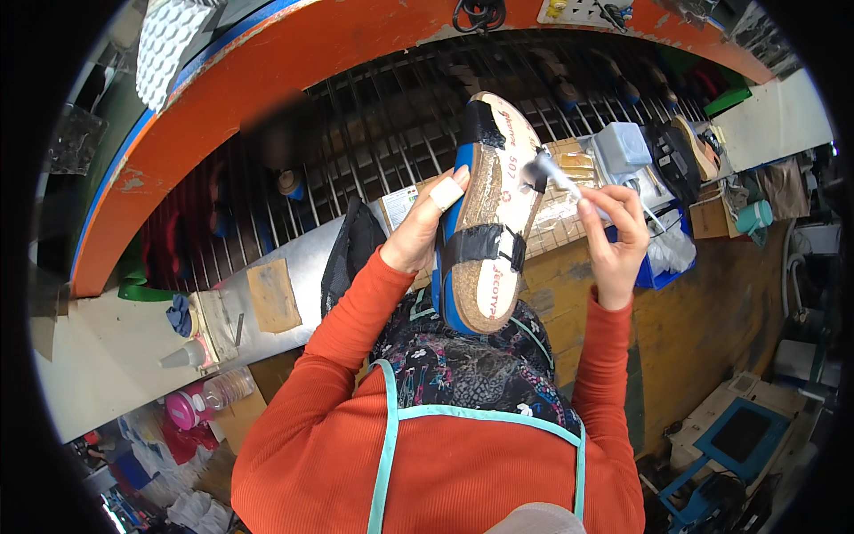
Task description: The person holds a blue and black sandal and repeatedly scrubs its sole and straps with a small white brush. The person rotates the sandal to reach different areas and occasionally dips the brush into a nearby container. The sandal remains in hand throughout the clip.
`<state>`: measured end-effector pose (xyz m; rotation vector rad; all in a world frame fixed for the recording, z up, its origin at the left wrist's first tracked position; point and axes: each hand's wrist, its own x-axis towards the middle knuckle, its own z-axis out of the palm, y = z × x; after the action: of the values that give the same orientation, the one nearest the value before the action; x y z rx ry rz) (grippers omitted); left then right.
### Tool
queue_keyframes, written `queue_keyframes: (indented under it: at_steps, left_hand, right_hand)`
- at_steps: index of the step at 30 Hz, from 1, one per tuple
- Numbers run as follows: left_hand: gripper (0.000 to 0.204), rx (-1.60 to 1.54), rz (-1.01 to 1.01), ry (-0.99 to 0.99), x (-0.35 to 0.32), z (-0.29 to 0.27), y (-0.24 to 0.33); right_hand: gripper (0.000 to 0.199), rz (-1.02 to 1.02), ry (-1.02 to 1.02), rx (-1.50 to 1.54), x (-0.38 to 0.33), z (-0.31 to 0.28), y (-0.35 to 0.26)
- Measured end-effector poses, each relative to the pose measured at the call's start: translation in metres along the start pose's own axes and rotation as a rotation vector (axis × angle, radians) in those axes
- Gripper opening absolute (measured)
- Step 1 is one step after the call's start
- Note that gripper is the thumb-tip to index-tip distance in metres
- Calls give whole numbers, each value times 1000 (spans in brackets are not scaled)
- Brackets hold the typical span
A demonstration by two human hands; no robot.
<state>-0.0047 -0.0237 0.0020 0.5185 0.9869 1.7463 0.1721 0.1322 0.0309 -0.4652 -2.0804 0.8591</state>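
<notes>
As the person looks down in the head view, a sandal [511,205] is held up before the chest, above a dark patterned apron [463,369], and I take it as the landmark. It has a cream footbed with red print, cork-brown sides, a blue left edge and two black straps, one near each end. Its long axis runs almost straight away from the wearer, one rounded end close to the apron and the other pointing towards a rack of metal bars [391,133] beyond.

The left hand [420,230], with white tape round its thumb, is the nearer one: it grips the sandal's left edge; its fingers underneath are hidden. Right of the sandal and apart from it, the right hand [616,245] pinches the handle of what looks like a small brush [562,181]. That tool slants across the sandal's long axis, its dark, blurred head over the right edge between the straps, nearer the far one. Whether it touches the surface, I cannot tell.

Farther right of the sandal stand a pale blue container [623,147] and a blue basket [658,276] of white plastic. To its left, a tan card [274,295] lies on a grey desk [307,258].
</notes>
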Motion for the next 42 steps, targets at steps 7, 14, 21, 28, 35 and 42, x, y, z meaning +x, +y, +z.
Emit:
queue_keyframes:
  at_steps: [7,14,21,28,35,42]
  left_hand:
    - [46,222,201,138,-5,-4,3]
    - [37,461,298,336,0,-10,3]
    - [49,591,277,379,-3,-7,3]
    - [54,623,282,337,-4,-6,3]
    - [55,699,313,315,0,-7,9]
    - [54,679,288,282,5,-9,11]
  right_hand:
    - [16,263,-160,244,-47,0,-16]
    - [16,281,-131,97,-65,5,-32]
    - [21,143,-110,-156,-59,17,-27]
    - [25,-92,-6,-359,-48,23,-22]
    - [24,-157,-109,-328,-42,12,-18]
    - [23,-134,-180,-286,-42,2,-16]
